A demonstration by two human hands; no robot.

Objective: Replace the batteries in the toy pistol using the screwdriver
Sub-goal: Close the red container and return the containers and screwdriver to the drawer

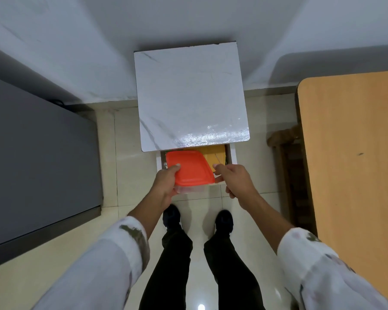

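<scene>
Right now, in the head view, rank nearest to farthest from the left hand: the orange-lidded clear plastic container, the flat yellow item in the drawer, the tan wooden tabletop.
1. orange-lidded clear plastic container: held in the left hand.
2. flat yellow item: in the drawer, just right.
3. tan wooden tabletop: far right.

Setting: plain indoor room, likely a home.
Floor: I stand on glossy cream tiles (130, 135).
Furniture: marble-topped drawer unit (188, 97), wooden table (349, 153), grey cabinet (36, 164).
Wall (76, 41): white.

lid (186, 167): orange plastic, smooth, matt | container (188, 189): clear plastic | white tabletop (188, 97): marble-look, glossy | floor (130, 135): glossy tiles | sleeve (112, 253): cloth
</scene>
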